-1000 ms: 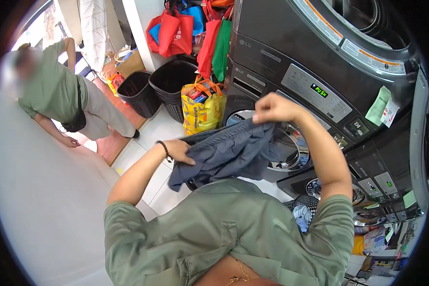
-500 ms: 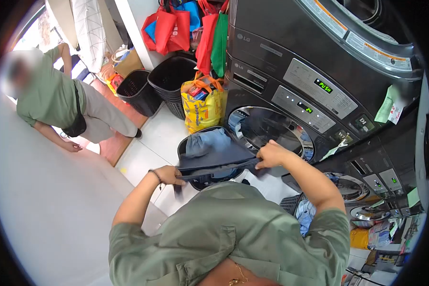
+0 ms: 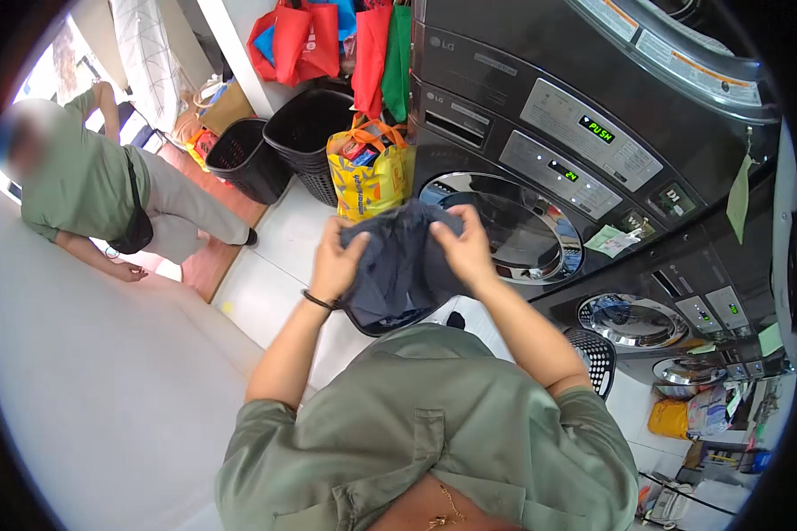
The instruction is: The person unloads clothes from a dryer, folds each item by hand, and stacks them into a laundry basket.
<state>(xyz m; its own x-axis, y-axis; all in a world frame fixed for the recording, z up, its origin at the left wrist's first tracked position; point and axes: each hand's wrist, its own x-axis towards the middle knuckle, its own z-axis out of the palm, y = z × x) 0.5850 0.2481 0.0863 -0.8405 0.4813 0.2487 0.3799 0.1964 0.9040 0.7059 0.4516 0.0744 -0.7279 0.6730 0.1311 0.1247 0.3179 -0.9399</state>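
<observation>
A dark grey-blue garment (image 3: pixel 394 270) hangs bunched between my two hands, in front of my chest. My left hand (image 3: pixel 336 261) pinches its upper left edge, with a dark beaded bracelet on the wrist. At the upper right edge, my right hand (image 3: pixel 466 248) grips the cloth between thumb and fingers. Beneath the garment shows the rim of a dark basket (image 3: pixel 372 331); its contents are mostly hidden. Right of my right hand is the round door of a lower LG machine (image 3: pixel 527 232).
Another person (image 3: pixel 88 186) stands at the left. Black baskets (image 3: pixel 305 133), a yellow bag (image 3: pixel 367 184) and hanging red bags (image 3: pixel 305 44) are ahead. Stacked machines line the right, with an open upper door (image 3: pixel 682 66). A perforated basket (image 3: pixel 593 350) sits below them.
My hands have come closer together and raised the garment, so its taut edge is now gathered. The garment now covers most of the basket beneath. The view has shifted slightly.
</observation>
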